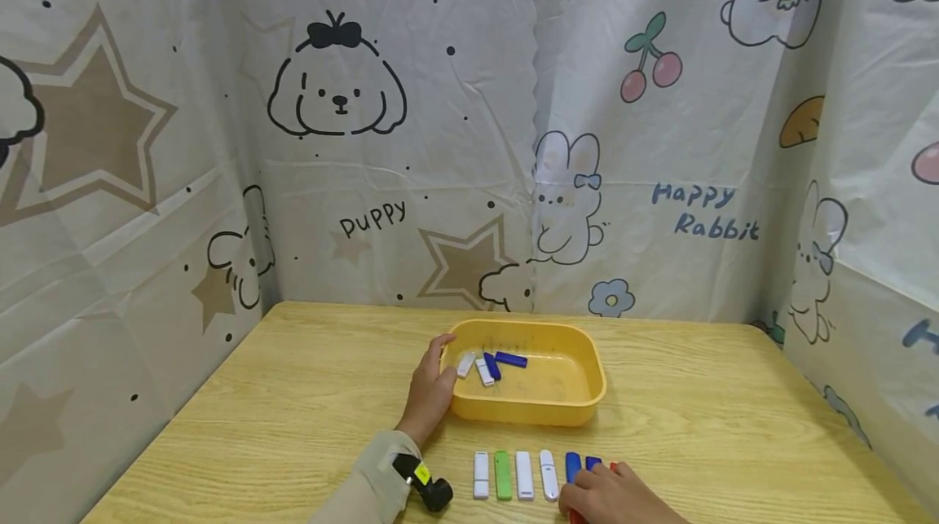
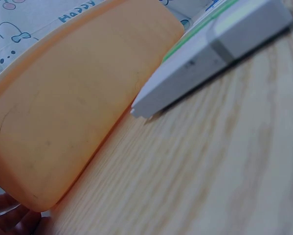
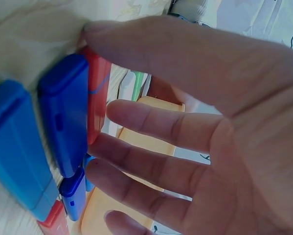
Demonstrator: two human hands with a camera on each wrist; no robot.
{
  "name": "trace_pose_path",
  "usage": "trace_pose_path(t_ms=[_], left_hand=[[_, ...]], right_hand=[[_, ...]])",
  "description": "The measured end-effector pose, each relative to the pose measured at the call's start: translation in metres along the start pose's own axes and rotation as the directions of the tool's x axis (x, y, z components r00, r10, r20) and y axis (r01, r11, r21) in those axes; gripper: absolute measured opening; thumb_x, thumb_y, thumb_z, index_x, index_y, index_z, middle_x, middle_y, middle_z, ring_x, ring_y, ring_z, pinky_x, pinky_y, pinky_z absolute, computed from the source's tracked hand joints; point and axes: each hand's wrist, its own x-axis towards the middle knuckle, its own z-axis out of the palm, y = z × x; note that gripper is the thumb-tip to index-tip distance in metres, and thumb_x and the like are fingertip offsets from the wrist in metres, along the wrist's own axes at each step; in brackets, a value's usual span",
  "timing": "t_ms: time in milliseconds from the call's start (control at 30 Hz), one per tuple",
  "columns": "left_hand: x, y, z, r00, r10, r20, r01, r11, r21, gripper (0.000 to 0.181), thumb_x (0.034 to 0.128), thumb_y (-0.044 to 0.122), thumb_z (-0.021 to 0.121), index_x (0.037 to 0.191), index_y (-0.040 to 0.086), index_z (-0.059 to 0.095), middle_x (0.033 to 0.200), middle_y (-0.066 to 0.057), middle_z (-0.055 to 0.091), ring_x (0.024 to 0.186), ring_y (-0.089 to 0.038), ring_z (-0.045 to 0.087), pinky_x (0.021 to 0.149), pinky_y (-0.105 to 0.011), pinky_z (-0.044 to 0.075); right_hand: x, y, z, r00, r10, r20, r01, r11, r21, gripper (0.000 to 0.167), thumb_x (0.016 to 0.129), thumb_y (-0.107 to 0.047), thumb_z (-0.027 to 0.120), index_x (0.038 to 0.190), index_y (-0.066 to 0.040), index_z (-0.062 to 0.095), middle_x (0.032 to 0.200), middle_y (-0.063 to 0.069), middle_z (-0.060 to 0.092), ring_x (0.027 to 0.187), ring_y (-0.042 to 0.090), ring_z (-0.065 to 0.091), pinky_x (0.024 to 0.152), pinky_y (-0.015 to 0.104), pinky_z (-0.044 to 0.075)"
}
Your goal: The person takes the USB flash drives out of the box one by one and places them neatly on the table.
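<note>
A yellow plastic basin (image 1: 524,411) stands at the middle of the table. My left hand (image 1: 429,389) grips its left end, and a few of those fingers show at the basin's corner in the left wrist view. Two white and two dark blue USB sticks (image 1: 511,359) lie inside, toward the left. In front is a row of USB sticks: white, green (image 1: 502,475), white, white, then blue (image 1: 573,465), partly hidden by my right hand (image 1: 612,499). That hand pinches a red USB stick (image 3: 96,98) between thumb and fingertips, beside a dark blue one (image 3: 63,115).
The light wooden table (image 1: 719,402) reaches back to a printed curtain (image 1: 440,125), which closes off the rear and both sides. A light blue USB stick (image 3: 21,147) lies close to the right wrist camera. A black camera (image 1: 424,483) is strapped to the left wrist.
</note>
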Motion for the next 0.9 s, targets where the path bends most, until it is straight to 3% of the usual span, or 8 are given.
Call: trace_pose_path(t_ms=[367,667,800,900], left_hand=[[0.000,-0.001,0.001,1.000,-0.003,0.003,0.003,1.000,0.006,0.052,0.0860,0.005,0.043,0.137,0.015,0.044,0.147,-0.011,0.042,0.134,-0.029,0.039,0.107,-0.053,0.033],[0.001,0.002,-0.001,1.000,-0.001,-0.005,0.001,1.000,0.013,0.052,0.0860,0.005,0.044,0.137,0.014,0.044,0.148,-0.012,0.041,0.135,-0.030,0.038,0.108,-0.053,0.032],[0.001,0.001,0.000,1.000,-0.006,-0.003,0.006,1.000,0.013,0.052,0.0855,0.006,0.043,0.137,0.015,0.044,0.148,-0.011,0.042,0.135,-0.030,0.038,0.108,-0.053,0.031],[0.000,0.000,0.001,1.000,-0.009,-0.005,0.009,1.000,0.015,0.052,0.0856,0.005,0.043,0.137,0.015,0.044,0.147,-0.011,0.042,0.135,-0.030,0.038,0.108,-0.053,0.031]], right_hand=[[-0.002,-0.002,-0.003,1.000,0.001,-0.006,-0.001,1.000,0.007,0.039,0.084,-0.062,0.057,0.101,-0.029,0.067,0.087,-0.018,0.055,0.078,0.002,0.046,0.068,0.034,0.041],[-0.004,-0.005,-0.021,1.000,0.027,0.004,-0.028,0.997,0.072,0.050,0.077,-0.068,0.061,0.108,-0.029,0.067,0.097,-0.018,0.059,0.082,0.003,0.048,0.069,0.029,0.040],[-0.005,-0.007,-0.030,0.998,0.058,-0.023,-0.056,0.993,0.102,0.057,0.072,-0.070,0.065,0.113,-0.029,0.066,0.103,-0.016,0.060,0.087,0.004,0.049,0.076,0.034,0.044],[-0.004,-0.011,-0.038,0.994,0.099,-0.052,-0.089,0.983,0.161,0.053,0.072,-0.063,0.070,0.114,-0.030,0.065,0.108,-0.014,0.060,0.088,0.005,0.049,0.082,0.040,0.046]])
